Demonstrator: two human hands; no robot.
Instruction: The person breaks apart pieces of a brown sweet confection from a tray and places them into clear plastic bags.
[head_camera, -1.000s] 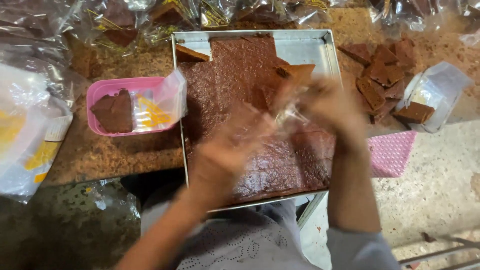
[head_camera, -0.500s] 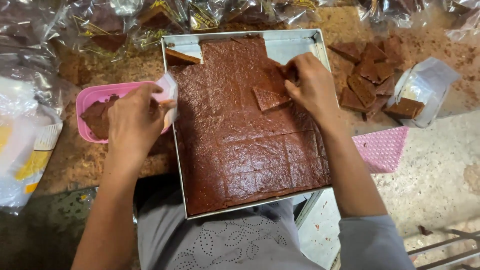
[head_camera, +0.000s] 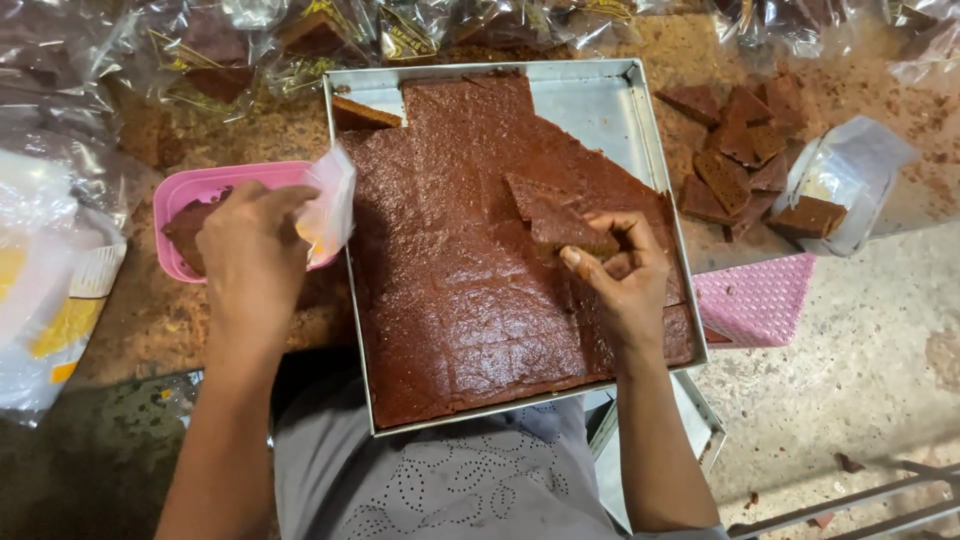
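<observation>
Brown slab cake (head_camera: 460, 290) fills most of the metal tray (head_camera: 600, 95) in front of us, and since half a second ago both our hands have shifted. Our right hand (head_camera: 625, 275), which was up near the tray's far right corner, has come down toward the middle of the right side and now pinches a loose cut piece (head_camera: 555, 215) between thumb and fingers, lifting its near edge off the slab. Our left hand (head_camera: 250, 255) has slid slightly lower and still grips a small clear plastic bag (head_camera: 330, 200) at the tray's left rim, over the pink basket (head_camera: 190, 190), its fingers closed on the bag's edge.

The slab is dark reddish brown, glossy and a little rough on top, scored into squares. Its far right part is already gone, leaving bare metal in a stepped outline, and one thin piece (head_camera: 365, 113) lies alone at the far left corner. Right of the tray a heap of cut pieces (head_camera: 735, 150) sits on the table, beside an open clear bag (head_camera: 840, 185) holding one piece. Wrapped packets (head_camera: 320, 30) lie along the far edge.
</observation>
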